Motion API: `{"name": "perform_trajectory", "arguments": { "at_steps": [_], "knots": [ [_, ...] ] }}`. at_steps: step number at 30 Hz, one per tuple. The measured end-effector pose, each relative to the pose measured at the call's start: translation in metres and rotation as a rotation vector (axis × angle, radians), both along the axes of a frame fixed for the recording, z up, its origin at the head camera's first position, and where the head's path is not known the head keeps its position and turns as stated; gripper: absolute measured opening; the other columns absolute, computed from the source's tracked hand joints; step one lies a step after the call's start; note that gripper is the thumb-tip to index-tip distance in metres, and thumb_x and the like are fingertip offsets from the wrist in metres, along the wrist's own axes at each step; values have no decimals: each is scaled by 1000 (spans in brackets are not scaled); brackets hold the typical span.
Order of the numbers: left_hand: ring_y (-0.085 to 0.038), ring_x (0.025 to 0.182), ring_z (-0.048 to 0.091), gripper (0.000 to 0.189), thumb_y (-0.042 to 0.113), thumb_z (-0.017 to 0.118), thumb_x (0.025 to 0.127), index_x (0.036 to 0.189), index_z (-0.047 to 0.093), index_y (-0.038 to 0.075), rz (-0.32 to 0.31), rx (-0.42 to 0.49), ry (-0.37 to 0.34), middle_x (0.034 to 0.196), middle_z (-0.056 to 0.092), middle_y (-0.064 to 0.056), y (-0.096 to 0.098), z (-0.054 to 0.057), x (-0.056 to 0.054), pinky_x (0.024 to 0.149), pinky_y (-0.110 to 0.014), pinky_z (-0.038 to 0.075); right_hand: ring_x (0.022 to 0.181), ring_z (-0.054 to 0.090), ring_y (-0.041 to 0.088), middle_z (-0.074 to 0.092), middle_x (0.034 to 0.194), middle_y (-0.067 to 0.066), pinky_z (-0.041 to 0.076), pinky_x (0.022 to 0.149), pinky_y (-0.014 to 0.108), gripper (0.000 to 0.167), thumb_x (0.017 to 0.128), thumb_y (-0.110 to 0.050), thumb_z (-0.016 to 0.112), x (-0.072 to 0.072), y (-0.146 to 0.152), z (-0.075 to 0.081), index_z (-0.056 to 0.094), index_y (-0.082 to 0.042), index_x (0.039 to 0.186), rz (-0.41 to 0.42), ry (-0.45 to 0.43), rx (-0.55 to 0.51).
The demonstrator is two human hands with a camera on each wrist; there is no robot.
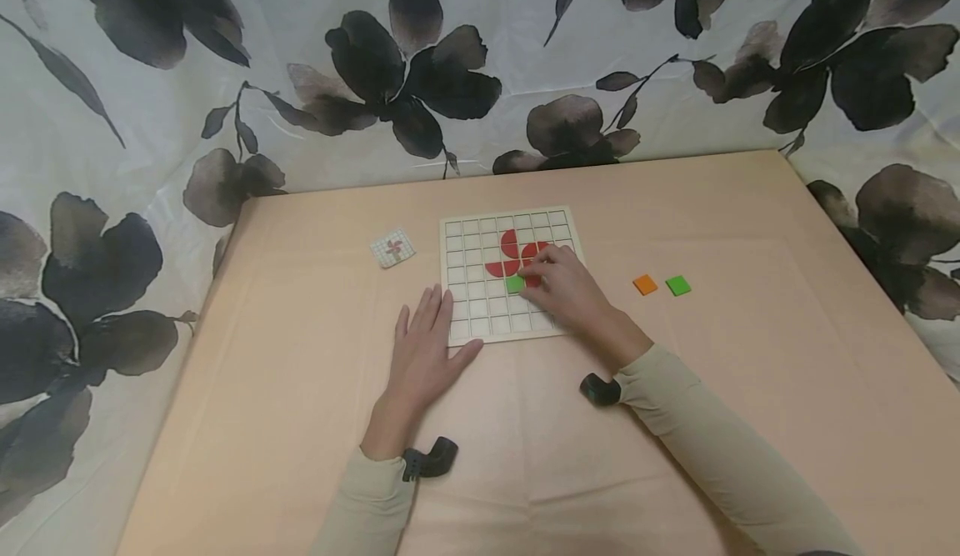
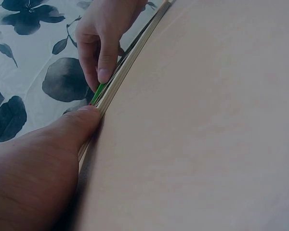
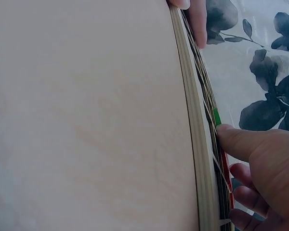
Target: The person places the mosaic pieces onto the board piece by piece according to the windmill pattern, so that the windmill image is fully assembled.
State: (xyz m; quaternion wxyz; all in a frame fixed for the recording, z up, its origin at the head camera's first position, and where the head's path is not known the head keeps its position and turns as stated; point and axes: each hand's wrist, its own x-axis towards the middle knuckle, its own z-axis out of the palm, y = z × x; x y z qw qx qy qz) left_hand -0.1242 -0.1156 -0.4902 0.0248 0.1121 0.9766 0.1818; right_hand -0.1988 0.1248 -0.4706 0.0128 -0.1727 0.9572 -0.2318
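A white square board (image 1: 469,308) with a printed grid lies on the table. On its middle sit several red rounded pieces (image 1: 509,244), partly covered by my right hand (image 1: 566,289). That hand pinches a green square tile (image 1: 514,284) by its edge, low over the grid just below the red pieces. In the right wrist view its thumb (image 3: 236,139) meets the end of the green tile (image 3: 216,116). My left hand (image 1: 423,354) rests at the board's lower left corner, fingers straight along the left edge and thumb near the front edge.
Right of the board lie an orange square tile (image 1: 645,285) and another green tile (image 1: 678,286). A small patterned card (image 1: 393,248) with a grid lies to the board's left. The peach-coloured table (image 1: 300,306) ends at a floral cloth (image 1: 337,156) behind.
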Motion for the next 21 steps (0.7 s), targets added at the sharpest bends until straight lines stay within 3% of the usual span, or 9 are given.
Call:
{"name": "perform_trajectory", "arguments": {
  "at_steps": [15,21],
  "knots": [
    [-22,149,10,86,62,51,87,151,25,10,11,-5,-2,159,19,-9,0,0,0,119,-51,6,104,44,20,56,108,2,47,83,32,33,83,-31,72,0,-1,0,71,-18,113,-2,-14,20],
    [-22,149,10,86,62,51,87,151,25,10,3,-8,4,159,19,-10,0,-1,0,119,-51,6,108,43,22,55,113,3,46,88,37,35,86,-34,67,9,17,3,70,-18,117,-67,-24,-5]
  ]
}}
